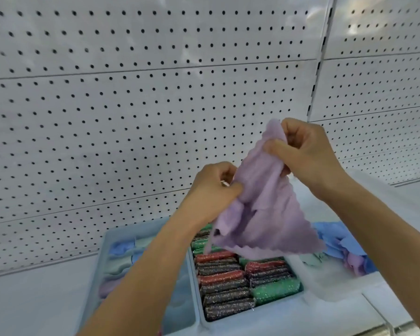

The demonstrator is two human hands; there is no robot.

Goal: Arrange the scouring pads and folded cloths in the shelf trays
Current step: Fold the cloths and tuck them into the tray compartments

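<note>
Up above the trays, both hands are working one lilac cloth (260,209). Below and left of the grip sits the left tray (102,267), pale blue, with folded cloths (124,260) in blue, mint and lilac stacked along its left side. Moving right, the left hand (214,187) pinches the cloth at its left edge, fingers curled tight into the fabric, something small and white showing between them. Directly beneath the hanging cloth, the middle tray (199,311) holds scouring pads (226,287), glittery red, dark and green, packed on edge in two rows. The cloth itself hangs in a rough triangle, scalloped edges, its lower corner draped over the far end of those pads; whether it touches them cannot be told. Higher and to the right, the right hand (301,151) grips the cloth's top corner, thumb and fingers closed round it. Below and right of that grip, a clear tray (330,287) holds loose cloths (344,248), blue, mint and lilac, in a heap. Behind everything, white pegboard (131,93).
</note>
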